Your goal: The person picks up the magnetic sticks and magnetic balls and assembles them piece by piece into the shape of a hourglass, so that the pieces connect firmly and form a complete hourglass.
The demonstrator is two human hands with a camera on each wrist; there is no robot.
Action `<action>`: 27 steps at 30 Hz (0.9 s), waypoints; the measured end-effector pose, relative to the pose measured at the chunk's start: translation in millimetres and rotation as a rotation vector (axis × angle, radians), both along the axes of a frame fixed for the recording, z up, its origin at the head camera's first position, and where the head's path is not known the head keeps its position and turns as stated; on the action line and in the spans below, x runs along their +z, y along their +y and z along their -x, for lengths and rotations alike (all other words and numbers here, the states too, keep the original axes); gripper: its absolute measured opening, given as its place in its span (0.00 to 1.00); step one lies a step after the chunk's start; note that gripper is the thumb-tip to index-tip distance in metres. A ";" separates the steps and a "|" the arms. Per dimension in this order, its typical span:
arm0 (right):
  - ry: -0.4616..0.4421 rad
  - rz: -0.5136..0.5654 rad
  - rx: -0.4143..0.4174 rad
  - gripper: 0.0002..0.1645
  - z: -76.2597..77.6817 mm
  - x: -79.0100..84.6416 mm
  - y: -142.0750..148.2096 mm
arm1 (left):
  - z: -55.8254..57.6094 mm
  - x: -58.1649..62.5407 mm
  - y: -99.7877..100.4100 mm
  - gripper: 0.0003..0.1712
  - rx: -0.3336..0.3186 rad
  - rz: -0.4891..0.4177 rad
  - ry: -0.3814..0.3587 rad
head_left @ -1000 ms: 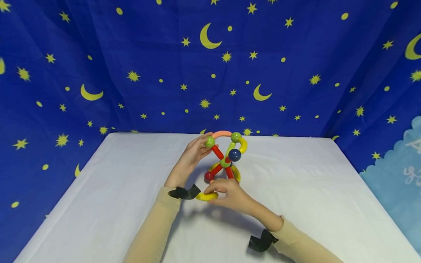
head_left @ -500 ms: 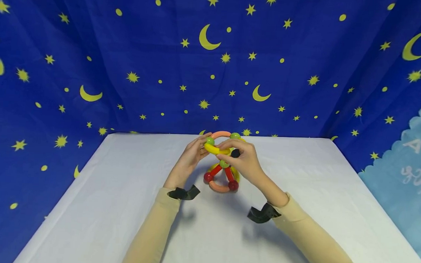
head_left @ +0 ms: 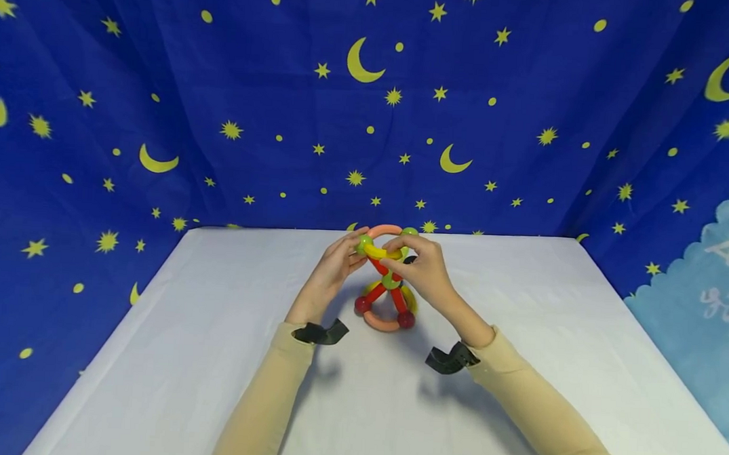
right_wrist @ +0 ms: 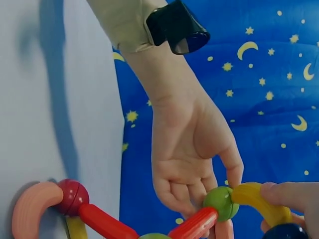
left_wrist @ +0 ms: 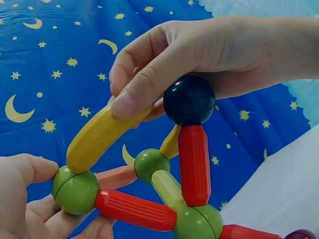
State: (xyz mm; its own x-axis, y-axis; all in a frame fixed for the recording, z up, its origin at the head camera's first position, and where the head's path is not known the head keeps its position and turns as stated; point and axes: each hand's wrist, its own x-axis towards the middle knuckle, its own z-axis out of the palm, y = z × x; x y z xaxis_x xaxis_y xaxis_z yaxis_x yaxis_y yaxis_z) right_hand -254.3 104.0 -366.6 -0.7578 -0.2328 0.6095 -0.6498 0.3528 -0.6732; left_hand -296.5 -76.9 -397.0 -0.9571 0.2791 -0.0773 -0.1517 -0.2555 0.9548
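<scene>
A magnetic ball-and-rod structure stands upright on the white table. My left hand [head_left: 330, 275] steadies it at the upper left, holding a green ball [left_wrist: 75, 191] between thumb and fingers. In my right hand [head_left: 426, 271] a yellow curved rod [left_wrist: 94, 137] is pinched by thumb and fingers. One end of that rod meets the green ball; the other lies near a dark blue ball [left_wrist: 192, 99] atop a red rod [left_wrist: 194, 164]. A central green ball [left_wrist: 199, 221] joins the straight rods. Low down, red balls [head_left: 406, 320] are linked by a salmon curved rod [head_left: 381, 323].
The white table [head_left: 211, 384] runs out to both sides. Behind it hangs a blue curtain [head_left: 273, 81] with yellow moons and stars. A light blue panel [head_left: 709, 303] is at the right. Black straps [head_left: 450, 358] sit on the wrists.
The right hand has lifted the yellow curved rod from low in front of the structure to its top, where its end now meets the green ball. The left hand has stayed put.
</scene>
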 end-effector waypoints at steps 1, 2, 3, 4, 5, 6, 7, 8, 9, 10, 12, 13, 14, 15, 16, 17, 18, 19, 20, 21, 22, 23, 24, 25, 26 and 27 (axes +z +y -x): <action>0.006 -0.006 -0.004 0.07 -0.4 0.2 -1.0 | -0.1 -0.1 -0.2 0.25 0.002 -0.001 -0.001; 0.013 -0.017 -0.010 0.07 -0.5 -0.1 -1.9 | -0.2 -0.2 -0.6 0.25 0.001 0.001 -0.001; 0.019 -0.028 -0.018 0.08 -0.9 -0.5 -2.5 | -0.3 -0.5 -0.8 0.25 -0.001 0.001 -0.002; 0.026 -0.041 -0.027 0.08 -1.2 -1.1 -3.1 | -0.3 -0.8 -1.0 0.25 -0.003 0.000 -0.002; 0.035 -0.055 -0.038 0.09 -1.7 -1.6 -3.6 | -0.4 -1.1 -1.1 0.25 -0.004 -0.001 -0.004; 0.046 -0.072 -0.049 0.09 -2.4 -1.9 -3.9 | -0.3 -1.4 -1.1 0.25 -0.006 0.000 -0.002; 0.056 -0.086 -0.061 0.09 -2.9 -2.0 -4.0 | -0.4 -1.5 -1.2 0.25 -0.007 0.000 -0.001; 0.065 -0.099 -0.072 0.10 -3.4 -2.1 -4.1 | -0.4 -1.4 -1.1 0.25 -0.006 -0.002 -0.001; 0.072 -0.105 -0.081 0.11 -3.7 -2.0 -4.0 | -0.4 -1.3 -1.0 0.25 -0.005 -0.003 0.000; 0.080 -0.111 -0.089 0.12 -4.1 -1.9 -3.8 | -0.5 -1.2 -0.9 0.25 -0.005 -0.003 0.002; 0.089 -0.113 -0.096 0.13 -4.6 -1.5 -3.3 | -0.6 -0.7 -0.9 0.25 -0.005 0.000 0.007; 0.092 -0.111 -0.099 0.13 -5.0 -1.5 -3.1 | -0.6 -0.5 -1.0 0.25 -0.005 0.001 0.007; 0.095 -0.107 -0.103 0.14 -5.2 -1.6 -3.0 | -0.5 -0.3 -0.8 0.25 -0.005 -0.001 0.007; 0.100 -0.099 -0.108 0.14 -5.4 -2.1 -3.0 | -0.4 -0.1 -0.7 0.25 -0.006 -0.003 0.006; 0.104 -0.089 -0.115 0.14 -5.7 -2.9 -3.1 | -0.3 0.1 -0.6 0.25 -0.006 -0.008 0.006; 0.108 -0.075 -0.120 0.13 -5.9 -4.1 -3.5 | -0.2 0.3 -0.5 0.25 -0.006 -0.010 0.003; 0.115 -0.062 -0.129 0.13 -6.3 -5.7 -3.8 | -0.1 0.6 -0.4 0.25 -0.005 -0.013 0.001; 0.124 -0.045 -0.138 0.13 -6.6 -7.6 -4.3 | 0.0 0.8 -0.3 0.25 -0.004 -0.015 -0.003; 0.134 -0.026 -0.149 0.12 -6.8 -9.7 -4.8 | -0.1 1.2 -0.2 0.25 -0.004 -0.019 -0.006; 0.146 -0.004 -0.156 0.11 -7.3 -11.5 -5.3 | 0.0 1.6 -0.1 0.25 -0.003 -0.021 -0.011; 0.155 0.021 -0.159 0.10 -7.8 -13.3 -5.6 | 0.1 1.6 0.0 0.25 -0.002 -0.022 -0.014; 0.164 0.047 -0.161 0.09 -8.3 -14.7 -5.8 | 0.0 1.8 0.1 0.25 -0.003 -0.018 -0.016; 0.173 0.073 -0.166 0.09 -8.7 -15.8 -5.9 | 0.1 1.7 0.2 0.25 -0.004 -0.017 -0.016; 0.179 0.103 -0.165 0.09 -8.6 -17.1 -5.8 | 0.2 1.7 0.3 0.25 -0.004 -0.014 -0.018; 0.187 0.131 -0.162 0.09 -8.3 -17.9 -5.4 | 0.3 1.6 0.5 0.25 -0.004 -0.012 -0.019; 0.192 0.157 -0.156 0.09 -8.4 -18.4 -4.9 | 0.3 1.4 0.6 0.25 -0.004 -0.009 -0.020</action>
State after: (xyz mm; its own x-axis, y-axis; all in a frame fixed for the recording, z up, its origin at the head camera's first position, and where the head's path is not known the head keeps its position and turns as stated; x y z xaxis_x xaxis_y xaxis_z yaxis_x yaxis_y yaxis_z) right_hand -245.9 99.1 -385.0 -0.6441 -0.0137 0.7648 -0.7167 0.3600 -0.5972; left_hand -296.9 -76.3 -395.7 -0.9543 0.2839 -0.0936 -0.1715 -0.2634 0.9493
